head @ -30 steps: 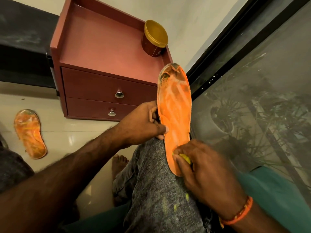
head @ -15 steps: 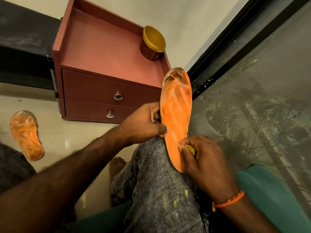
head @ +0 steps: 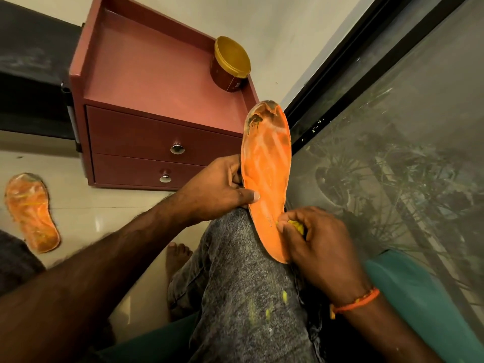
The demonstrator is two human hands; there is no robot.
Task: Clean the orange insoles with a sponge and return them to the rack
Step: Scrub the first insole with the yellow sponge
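An orange insole [head: 267,176] is held propped on a raised knee clad in grey jeans [head: 243,284], its long axis nearly upright and its worn, darkened end uppermost. Its left edge is gripped at mid-length by the left hand [head: 217,189], the thumb laid across the orange face and the fingers curled behind. A yellow sponge [head: 296,226], mostly hidden, is pinched in the curled fingers of the right hand [head: 322,247] and pressed against the insole's lower right part. The two hands are close together but not touching. An orange thread band [head: 358,301] is seen on the right wrist. A second orange insole [head: 32,212] lies flat on the tiled floor [head: 83,210], well apart to the left. Behind it stands a reddish cabinet [head: 146,100] with two drawers; a gold-lidded jar [head: 230,65] rests on its top.
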